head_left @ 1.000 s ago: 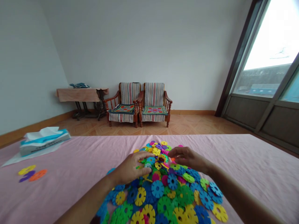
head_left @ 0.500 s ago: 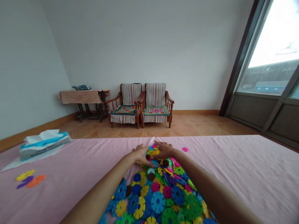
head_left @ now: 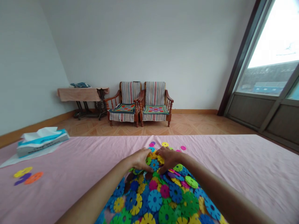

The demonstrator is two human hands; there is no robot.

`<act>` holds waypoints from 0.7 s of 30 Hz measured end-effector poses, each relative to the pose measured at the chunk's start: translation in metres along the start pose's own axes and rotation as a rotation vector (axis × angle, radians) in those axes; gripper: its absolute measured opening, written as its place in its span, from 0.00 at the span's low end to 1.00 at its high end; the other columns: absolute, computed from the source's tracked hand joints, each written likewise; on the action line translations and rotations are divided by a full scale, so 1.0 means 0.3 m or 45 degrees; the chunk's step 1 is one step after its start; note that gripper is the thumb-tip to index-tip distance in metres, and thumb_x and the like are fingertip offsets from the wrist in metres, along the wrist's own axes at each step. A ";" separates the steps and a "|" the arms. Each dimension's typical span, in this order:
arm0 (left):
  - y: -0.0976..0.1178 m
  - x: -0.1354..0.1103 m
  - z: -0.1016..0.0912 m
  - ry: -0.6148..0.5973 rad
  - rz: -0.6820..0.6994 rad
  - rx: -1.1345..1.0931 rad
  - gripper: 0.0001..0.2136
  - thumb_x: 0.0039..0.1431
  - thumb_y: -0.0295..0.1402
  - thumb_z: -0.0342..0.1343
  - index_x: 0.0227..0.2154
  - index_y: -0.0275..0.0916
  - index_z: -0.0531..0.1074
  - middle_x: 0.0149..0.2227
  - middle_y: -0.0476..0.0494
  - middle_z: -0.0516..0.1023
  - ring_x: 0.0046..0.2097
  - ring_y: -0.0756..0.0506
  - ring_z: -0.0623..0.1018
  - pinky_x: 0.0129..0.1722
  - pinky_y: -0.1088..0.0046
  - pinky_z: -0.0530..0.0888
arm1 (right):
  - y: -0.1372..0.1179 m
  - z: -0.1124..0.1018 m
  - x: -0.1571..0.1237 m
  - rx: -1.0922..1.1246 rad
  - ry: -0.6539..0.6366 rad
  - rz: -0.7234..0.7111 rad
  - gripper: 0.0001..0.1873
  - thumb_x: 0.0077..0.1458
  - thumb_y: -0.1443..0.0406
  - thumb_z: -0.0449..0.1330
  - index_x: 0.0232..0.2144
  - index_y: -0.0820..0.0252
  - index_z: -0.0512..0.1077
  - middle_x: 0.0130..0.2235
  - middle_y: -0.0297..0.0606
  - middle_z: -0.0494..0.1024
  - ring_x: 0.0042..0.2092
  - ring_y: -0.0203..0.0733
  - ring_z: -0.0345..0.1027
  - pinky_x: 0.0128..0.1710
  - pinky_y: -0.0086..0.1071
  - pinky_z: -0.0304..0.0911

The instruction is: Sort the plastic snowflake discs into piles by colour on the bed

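A broad heap of colourful notched plastic discs (head_left: 154, 200), shaped like snowflakes or flowers, covers the front middle of the pink cloth (head_left: 233, 174). My left hand (head_left: 141, 159) rests at the heap's far left side, thumb and fingers apart and curved. Opposite it, my right hand (head_left: 170, 158) touches discs in the same way, its fingers spread. Between both hands lie several discs, among them a blue disc (head_left: 154, 165). Beyond the fingertips are scattered single discs, such as a yellow disc (head_left: 165, 144) and a pink disc (head_left: 183, 148). The palms are partly hidden.
At the left stands a tissue pack (head_left: 42, 144). Nearer, a yellow disc (head_left: 23, 171), a purple disc (head_left: 22, 179) and an orange disc (head_left: 34, 178) lie together. Past the cloth's far edge are two wooden armchairs (head_left: 155, 109) and a covered side table (head_left: 79, 94).
Both hands have moved nearer to me, dragging discs back from the heap's far end. Several discs now lie uncovered beyond the fingers. The view has shifted slightly.
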State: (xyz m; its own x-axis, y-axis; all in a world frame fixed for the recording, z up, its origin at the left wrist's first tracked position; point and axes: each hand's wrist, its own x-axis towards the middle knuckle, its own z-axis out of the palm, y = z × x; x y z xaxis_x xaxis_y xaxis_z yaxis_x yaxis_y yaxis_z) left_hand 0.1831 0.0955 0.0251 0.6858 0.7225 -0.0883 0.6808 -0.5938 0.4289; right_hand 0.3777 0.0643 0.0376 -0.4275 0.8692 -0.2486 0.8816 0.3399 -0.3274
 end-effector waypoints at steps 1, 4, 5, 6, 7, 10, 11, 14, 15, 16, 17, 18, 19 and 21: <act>0.002 -0.001 0.002 0.010 -0.012 -0.026 0.32 0.32 0.42 0.68 0.45 0.37 0.70 0.46 0.40 0.74 0.47 0.36 0.73 0.44 0.67 0.69 | -0.005 0.005 -0.001 0.003 0.016 0.000 0.50 0.27 0.49 0.70 0.54 0.61 0.65 0.54 0.51 0.65 0.55 0.62 0.58 0.52 0.50 0.57; 0.006 -0.008 0.011 0.032 -0.026 -0.100 0.28 0.35 0.39 0.66 0.43 0.36 0.70 0.42 0.42 0.76 0.44 0.38 0.75 0.39 0.70 0.70 | -0.014 0.018 -0.008 0.038 0.065 -0.009 0.46 0.28 0.51 0.71 0.51 0.62 0.67 0.50 0.49 0.69 0.51 0.59 0.63 0.49 0.47 0.60; 0.007 -0.012 0.013 0.032 -0.023 -0.110 0.26 0.36 0.38 0.66 0.42 0.36 0.71 0.41 0.43 0.77 0.42 0.39 0.75 0.38 0.71 0.70 | -0.014 0.020 -0.012 0.063 0.074 -0.020 0.43 0.29 0.52 0.70 0.50 0.61 0.67 0.48 0.47 0.71 0.49 0.56 0.65 0.47 0.43 0.62; 0.009 -0.018 0.016 0.027 -0.010 -0.125 0.25 0.37 0.37 0.65 0.41 0.35 0.71 0.40 0.44 0.77 0.41 0.40 0.75 0.37 0.72 0.69 | -0.012 0.021 -0.017 0.092 0.079 -0.032 0.39 0.32 0.53 0.70 0.48 0.61 0.68 0.45 0.44 0.73 0.46 0.52 0.67 0.44 0.40 0.63; 0.012 -0.025 0.017 0.020 0.009 -0.154 0.23 0.38 0.36 0.64 0.40 0.35 0.72 0.38 0.45 0.78 0.40 0.41 0.75 0.36 0.73 0.69 | -0.009 0.021 -0.023 0.125 0.082 -0.047 0.34 0.35 0.54 0.69 0.46 0.60 0.69 0.42 0.41 0.74 0.42 0.48 0.69 0.40 0.36 0.64; 0.024 -0.054 0.015 -0.014 0.086 -0.281 0.16 0.42 0.35 0.61 0.37 0.36 0.73 0.37 0.48 0.78 0.39 0.44 0.75 0.35 0.76 0.69 | 0.001 0.016 -0.054 0.216 0.095 -0.104 0.21 0.42 0.59 0.66 0.40 0.60 0.72 0.34 0.34 0.74 0.35 0.40 0.68 0.32 0.29 0.62; 0.031 -0.067 0.010 -0.033 0.118 -0.344 0.15 0.43 0.34 0.60 0.37 0.36 0.73 0.37 0.49 0.79 0.39 0.45 0.75 0.36 0.76 0.69 | 0.001 0.012 -0.069 0.239 0.102 -0.130 0.18 0.42 0.60 0.65 0.38 0.60 0.72 0.33 0.33 0.74 0.34 0.38 0.67 0.31 0.28 0.61; 0.056 -0.114 -0.014 -0.108 0.205 -0.491 0.16 0.46 0.32 0.58 0.40 0.37 0.74 0.40 0.49 0.79 0.41 0.45 0.75 0.39 0.76 0.70 | -0.013 0.001 -0.129 0.308 0.092 -0.231 0.14 0.42 0.63 0.66 0.35 0.59 0.73 0.33 0.30 0.73 0.35 0.36 0.66 0.32 0.26 0.60; 0.064 -0.133 -0.024 -0.128 0.220 -0.523 0.17 0.46 0.31 0.58 0.42 0.38 0.74 0.41 0.48 0.78 0.42 0.45 0.75 0.40 0.76 0.70 | -0.023 -0.004 -0.154 0.333 0.076 -0.263 0.14 0.43 0.64 0.66 0.35 0.59 0.74 0.33 0.30 0.74 0.36 0.35 0.66 0.33 0.26 0.60; 0.073 -0.154 -0.035 -0.145 0.224 -0.546 0.18 0.46 0.31 0.58 0.44 0.38 0.73 0.42 0.48 0.78 0.43 0.44 0.75 0.42 0.75 0.70 | -0.034 -0.008 -0.182 0.356 0.060 -0.290 0.13 0.43 0.65 0.65 0.36 0.59 0.74 0.34 0.30 0.74 0.36 0.34 0.66 0.34 0.25 0.60; 0.080 -0.175 -0.046 -0.162 0.222 -0.575 0.20 0.47 0.31 0.58 0.46 0.38 0.72 0.43 0.47 0.77 0.44 0.44 0.75 0.43 0.74 0.70 | -0.047 -0.012 -0.211 0.378 0.042 -0.309 0.13 0.44 0.66 0.65 0.37 0.58 0.74 0.35 0.30 0.75 0.36 0.34 0.66 0.34 0.25 0.61; 0.085 -0.197 -0.055 -0.182 0.221 -0.614 0.22 0.47 0.32 0.59 0.48 0.39 0.71 0.45 0.46 0.77 0.46 0.44 0.75 0.44 0.74 0.70 | -0.059 -0.016 -0.242 0.399 0.026 -0.320 0.14 0.44 0.67 0.64 0.37 0.58 0.75 0.35 0.31 0.75 0.35 0.33 0.67 0.34 0.25 0.61; 0.089 -0.218 -0.062 -0.201 0.223 -0.655 0.23 0.48 0.33 0.59 0.50 0.39 0.70 0.47 0.45 0.76 0.47 0.44 0.74 0.46 0.73 0.69 | -0.071 -0.019 -0.274 0.418 0.019 -0.324 0.14 0.45 0.68 0.64 0.37 0.58 0.75 0.36 0.32 0.75 0.36 0.34 0.67 0.35 0.26 0.62; 0.091 -0.261 -0.069 -0.219 0.209 -0.695 0.22 0.52 0.35 0.58 0.52 0.40 0.69 0.50 0.44 0.75 0.49 0.44 0.74 0.48 0.72 0.69 | -0.086 -0.021 -0.339 0.461 0.029 -0.330 0.13 0.45 0.68 0.64 0.37 0.57 0.75 0.38 0.34 0.76 0.38 0.36 0.68 0.38 0.28 0.64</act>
State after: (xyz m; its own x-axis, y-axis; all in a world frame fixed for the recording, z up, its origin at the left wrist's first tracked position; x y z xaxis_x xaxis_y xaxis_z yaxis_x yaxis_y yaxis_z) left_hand 0.1426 0.0300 0.0624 0.8338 0.5418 -0.1062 0.3624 -0.3919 0.8456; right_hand 0.3996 -0.0307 0.0770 -0.6171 0.7808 -0.0977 0.6173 0.4035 -0.6754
